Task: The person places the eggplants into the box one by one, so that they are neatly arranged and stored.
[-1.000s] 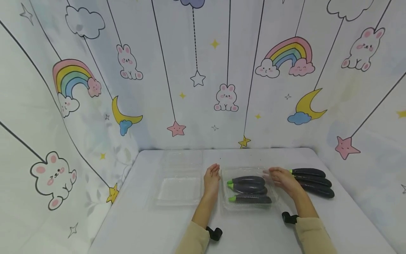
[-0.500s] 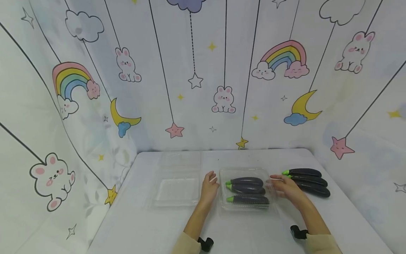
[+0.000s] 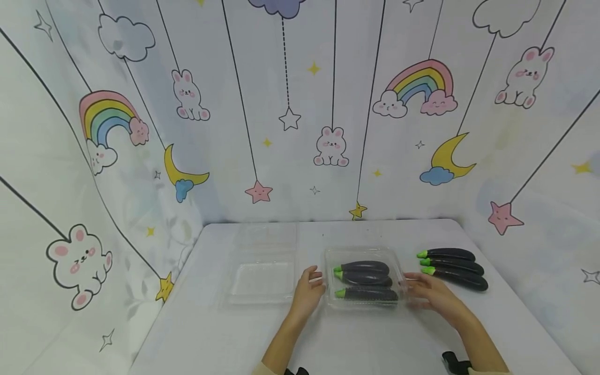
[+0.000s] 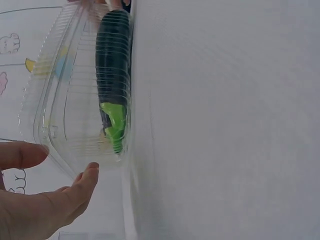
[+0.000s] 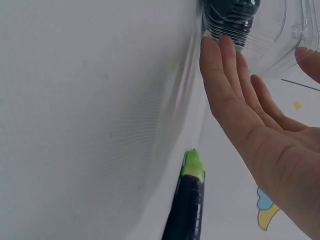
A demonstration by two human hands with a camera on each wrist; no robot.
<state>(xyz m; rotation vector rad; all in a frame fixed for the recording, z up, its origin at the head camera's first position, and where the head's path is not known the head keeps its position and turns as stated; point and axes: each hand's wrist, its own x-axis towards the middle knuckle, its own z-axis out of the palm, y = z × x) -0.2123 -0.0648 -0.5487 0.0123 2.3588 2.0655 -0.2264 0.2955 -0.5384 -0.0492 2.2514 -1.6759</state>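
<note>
A clear plastic container (image 3: 363,307) with several dark eggplants (image 3: 365,278) in it stands on the white table. Their green stem ends point left. My left hand (image 3: 308,292) is at the container's left side; in the left wrist view its thumb (image 4: 27,154) and fingers (image 4: 82,187) lie on either side of a corner, slightly spread. At the right side is my right hand (image 3: 433,292), its fingers (image 5: 220,75) nearly straight against or just beside the wall. Whether each hand actually touches the plastic is hard to tell.
Three loose eggplants (image 3: 452,268) lie side by side at the table's right. On the left rests another clear plastic container (image 3: 262,281), open, its other half (image 3: 267,237) behind it. A patterned cloth wall (image 3: 300,172) borders the table's back and sides.
Both hands have slid toward the person along the container's sides. The right hand has moved away from the loose eggplants, uncovering their stem ends. The container stays about where it was.
</note>
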